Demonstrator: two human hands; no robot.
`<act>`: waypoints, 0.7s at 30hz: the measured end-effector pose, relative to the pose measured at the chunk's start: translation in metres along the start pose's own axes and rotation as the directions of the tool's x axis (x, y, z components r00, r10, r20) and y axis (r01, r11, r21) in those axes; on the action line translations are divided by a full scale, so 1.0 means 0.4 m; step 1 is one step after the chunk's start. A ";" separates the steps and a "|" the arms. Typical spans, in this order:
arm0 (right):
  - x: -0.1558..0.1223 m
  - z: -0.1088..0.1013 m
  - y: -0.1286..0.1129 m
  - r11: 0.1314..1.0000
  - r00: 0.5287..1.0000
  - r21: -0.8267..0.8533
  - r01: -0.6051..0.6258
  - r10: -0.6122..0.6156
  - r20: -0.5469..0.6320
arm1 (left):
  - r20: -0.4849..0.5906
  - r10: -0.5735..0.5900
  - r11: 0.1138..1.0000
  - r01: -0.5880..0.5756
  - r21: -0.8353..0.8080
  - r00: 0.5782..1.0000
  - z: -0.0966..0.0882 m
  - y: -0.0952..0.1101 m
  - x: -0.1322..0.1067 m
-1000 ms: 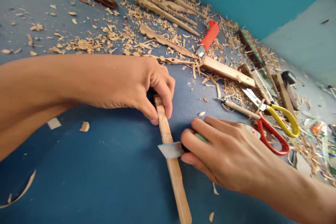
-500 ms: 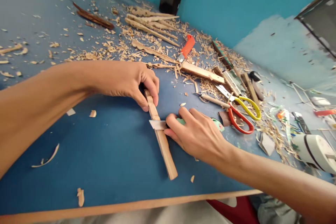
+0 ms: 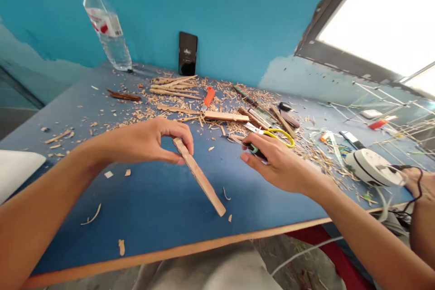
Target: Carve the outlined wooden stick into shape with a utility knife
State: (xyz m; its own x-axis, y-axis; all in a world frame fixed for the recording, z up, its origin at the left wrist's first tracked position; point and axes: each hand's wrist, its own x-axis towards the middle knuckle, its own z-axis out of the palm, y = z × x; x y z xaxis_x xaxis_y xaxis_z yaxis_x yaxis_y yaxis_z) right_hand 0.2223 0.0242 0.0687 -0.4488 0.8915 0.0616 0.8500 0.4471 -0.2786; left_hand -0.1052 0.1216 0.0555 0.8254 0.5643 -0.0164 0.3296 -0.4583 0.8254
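My left hand [image 3: 154, 140] pinches the upper end of a flat wooden stick [image 3: 200, 177], which slants down to the right over the blue table [image 3: 146, 204]. My right hand [image 3: 277, 161] hovers to the right of the stick, fingers curled round a small knife with a dark and green handle [image 3: 253, 148]. The two hands are apart and the knife is off the wood.
Wood shavings, carved sticks [image 3: 173, 88] and an orange utility knife [image 3: 208, 98] litter the table's far side. Yellow and red scissors [image 3: 278, 135] lie behind my right hand. A water bottle [image 3: 107, 25] and a black phone [image 3: 188, 53] stand by the wall. A white device [image 3: 369, 167] sits right.
The view has pulled back and up. The knife has left the stick and my right hand moved right. My left hand has lifted the stick's upper end off the table.
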 end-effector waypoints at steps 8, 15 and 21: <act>-0.100 0.055 0.035 0.994 0.989 0.069 -0.084 0.092 -0.117 | -0.250 -0.110 0.898 -0.011 -0.439 0.962 0.103 0.015 0.075; -0.154 0.105 0.068 0.964 0.958 0.237 -0.120 0.175 -0.228 | -0.099 -0.296 0.847 0.213 -0.487 0.950 0.192 0.030 0.145; -0.129 0.100 0.119 0.953 0.950 0.294 -0.074 0.157 -0.269 | 0.092 -0.247 0.964 0.254 -0.074 0.965 0.202 0.035 0.117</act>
State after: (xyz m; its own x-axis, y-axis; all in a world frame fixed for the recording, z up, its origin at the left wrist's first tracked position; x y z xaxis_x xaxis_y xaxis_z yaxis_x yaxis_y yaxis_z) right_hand 0.2751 -0.0034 0.0140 -0.2191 0.9369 0.2725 0.7621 0.3387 -0.5518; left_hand -0.0249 0.0860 0.0208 0.7567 0.5947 -0.2715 0.4938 -0.2477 0.8336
